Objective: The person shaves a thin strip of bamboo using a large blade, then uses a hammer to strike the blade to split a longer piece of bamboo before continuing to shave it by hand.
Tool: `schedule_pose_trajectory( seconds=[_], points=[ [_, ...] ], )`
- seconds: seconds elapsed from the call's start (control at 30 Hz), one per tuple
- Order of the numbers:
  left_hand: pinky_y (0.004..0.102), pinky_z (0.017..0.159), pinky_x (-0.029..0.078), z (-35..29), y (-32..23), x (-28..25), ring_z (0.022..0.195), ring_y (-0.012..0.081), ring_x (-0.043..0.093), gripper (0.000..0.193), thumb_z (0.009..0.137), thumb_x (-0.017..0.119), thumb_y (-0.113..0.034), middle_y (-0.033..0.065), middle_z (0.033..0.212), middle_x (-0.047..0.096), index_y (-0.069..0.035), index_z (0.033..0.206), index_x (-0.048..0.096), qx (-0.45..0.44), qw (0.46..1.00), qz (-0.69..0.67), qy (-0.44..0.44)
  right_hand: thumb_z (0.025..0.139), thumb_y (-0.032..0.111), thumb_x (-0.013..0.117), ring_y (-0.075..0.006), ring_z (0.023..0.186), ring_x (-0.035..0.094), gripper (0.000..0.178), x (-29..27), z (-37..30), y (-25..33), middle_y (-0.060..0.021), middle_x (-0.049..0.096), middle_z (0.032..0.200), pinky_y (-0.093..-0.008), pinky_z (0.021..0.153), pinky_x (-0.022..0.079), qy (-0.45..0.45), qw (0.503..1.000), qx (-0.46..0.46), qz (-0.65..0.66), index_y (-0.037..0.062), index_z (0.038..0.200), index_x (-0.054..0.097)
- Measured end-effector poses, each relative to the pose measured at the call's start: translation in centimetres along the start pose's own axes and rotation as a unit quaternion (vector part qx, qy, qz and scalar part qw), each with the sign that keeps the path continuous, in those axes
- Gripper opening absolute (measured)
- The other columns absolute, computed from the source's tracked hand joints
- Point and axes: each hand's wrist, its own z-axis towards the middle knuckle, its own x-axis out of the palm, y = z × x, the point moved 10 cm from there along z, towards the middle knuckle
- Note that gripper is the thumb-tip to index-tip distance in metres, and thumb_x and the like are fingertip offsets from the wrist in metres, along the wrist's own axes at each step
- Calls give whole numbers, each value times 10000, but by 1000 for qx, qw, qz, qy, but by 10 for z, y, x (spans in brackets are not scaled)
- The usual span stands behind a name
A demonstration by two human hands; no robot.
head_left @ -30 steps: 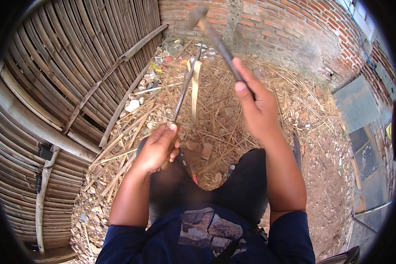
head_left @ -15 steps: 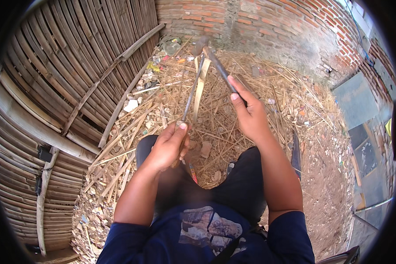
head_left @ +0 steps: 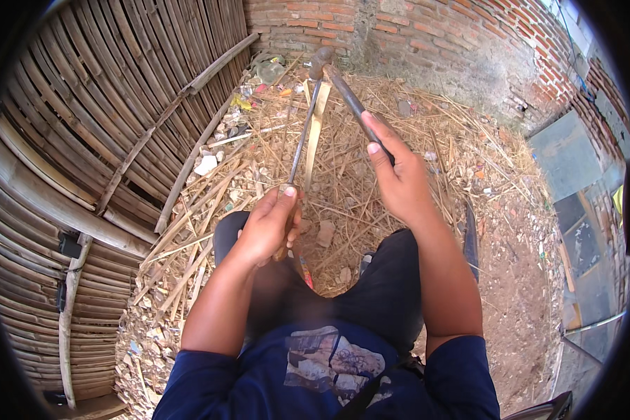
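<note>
My left hand is closed around the handle of a long, narrow metal knife, seen almost edge-on and pointing away from me. My right hand grips the dark handle of a hammer, fingers wrapped round it. The rounded hammer head is over the knife's far end; whether they touch I cannot tell. Just beside the blade stands a pale bamboo strip. Its top appears parted around the blade, partly hidden by the hammer.
Dry bamboo slivers, stones and litter cover the ground. A slatted bamboo wall rises on the left, a brick wall at the back. Grey panels lean at the right. A dark, long object lies beyond my right forearm.
The hammer head and the knife have shifted slightly up in the view, my left hand with them. Both grips stay the same.
</note>
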Motion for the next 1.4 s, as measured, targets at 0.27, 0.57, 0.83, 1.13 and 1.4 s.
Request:
schedule_pose_trajectory(
  seconds=[0.27,0.57,0.83,1.13,1.4],
  points=[
    [266,514,381,-4,6,-3,575,129,452,404,1056,442,-420,36,795,497,-40,1176,511,-2,1000,-8,-2,1020,184,558,-107,724,565,418,-43,5,48,-67,688,1253,-279,710,486,-81,993,-51,74,189,1437,537],
    [270,506,379,4,6,1,567,124,451,410,1056,444,-422,37,797,499,-34,1173,510,-8,999,-39,3,1019,185,556,-110,791,607,416,4,-3,-9,-100,624,1364,-289,758,505,-5,999,-5,39,213,1434,537],
    [277,501,385,1,7,3,567,124,459,412,1055,449,-414,44,797,502,-23,1176,497,1,999,-34,8,1032,210,542,-102,904,607,416,-40,6,25,-84,624,1359,-269,829,489,-75,990,-13,117,175,1446,524],
    [249,486,386,-4,9,15,572,116,464,400,1061,439,-410,33,800,520,-35,1182,506,-21,1000,1,22,1024,199,553,-172,1138,626,411,8,-4,-35,-109,561,1439,-307,962,473,35,998,24,54,210,1434,536],
    [248,483,379,0,15,9,570,114,458,398,1064,433,-404,25,794,507,-42,1208,515,-13,999,-14,33,1025,201,556,-81,827,554,399,-34,5,4,-45,606,1235,-259,761,457,-58,996,-16,58,212,1424,555]
  ],
)
